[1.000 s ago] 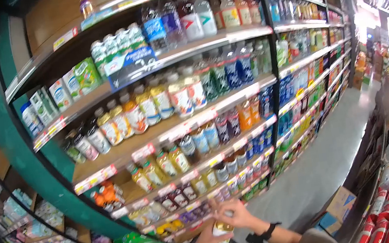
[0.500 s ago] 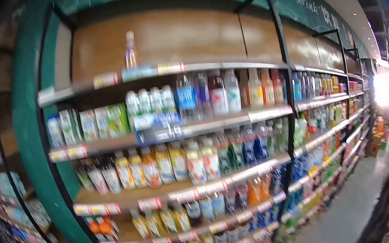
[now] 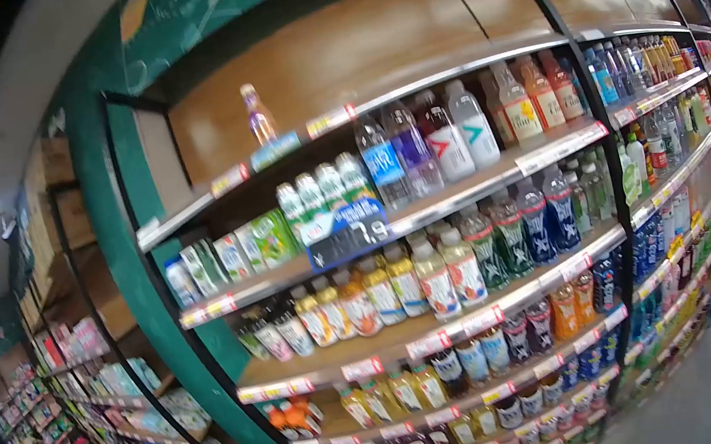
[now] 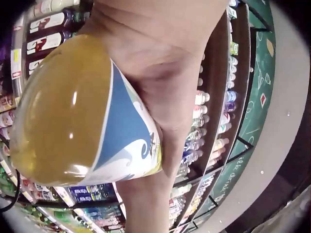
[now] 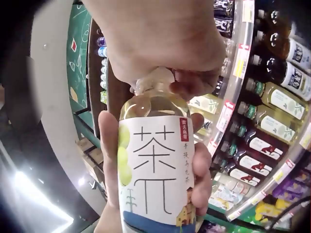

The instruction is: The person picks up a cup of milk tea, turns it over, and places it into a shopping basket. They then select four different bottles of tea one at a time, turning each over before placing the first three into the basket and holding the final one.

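My left hand [image 4: 160, 63] grips a plastic bottle of golden tea [image 5: 155, 170] round its body. In the right wrist view, its fingers [image 5: 201, 170] lie along one side of the white label and its thumb along the other. The label bears large dark characters, a small house and a blue band. My right hand [image 5: 165, 39] has curled fingers at the top of the bottle, which hides the cap. The left wrist view shows the rounded bottle base close up. Only the right hand appears in the head view, at the bottom edge.
A tall drinks rack [image 3: 427, 339] with several shelves of bottles and cartons stands in front. A blue price sign [image 3: 348, 232] hangs on an upper shelf. An aisle floor [image 3: 708, 336] runs along the right, and another stocked rack [image 3: 145, 406] stands left.
The head view has tilted up, so the left hand and the bottle have left it. The right hand now shows only at the bottom edge.
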Motion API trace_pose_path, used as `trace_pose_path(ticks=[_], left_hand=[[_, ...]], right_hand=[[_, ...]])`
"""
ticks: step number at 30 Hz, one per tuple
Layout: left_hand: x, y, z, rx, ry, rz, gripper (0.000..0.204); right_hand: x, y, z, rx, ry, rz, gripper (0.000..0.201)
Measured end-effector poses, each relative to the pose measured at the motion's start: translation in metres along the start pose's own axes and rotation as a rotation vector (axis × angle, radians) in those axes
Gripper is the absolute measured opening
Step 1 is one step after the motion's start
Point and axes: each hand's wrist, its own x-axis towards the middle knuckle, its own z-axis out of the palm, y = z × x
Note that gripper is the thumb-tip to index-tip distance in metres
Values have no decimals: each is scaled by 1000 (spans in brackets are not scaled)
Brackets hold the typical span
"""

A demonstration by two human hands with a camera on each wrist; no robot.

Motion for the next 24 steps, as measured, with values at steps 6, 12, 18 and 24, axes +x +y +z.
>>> trace_pose_path(ticks=[6,12,18,24], left_hand=[[-25,100,-21,-138,-117,40,71],[-45,116,-45,-137,-49,18,69],[-56,96,-58,-224,-27,159,73],[-87,86,-89,35,35,-3,70]], right_hand=[[-5,-36,-10,130,-378,-210,20],[-17,-89,7,406,-448,-103,44],[-7,-100,32,359,-601,-166,46],[-20,-116,92,373,-332,109,16]])
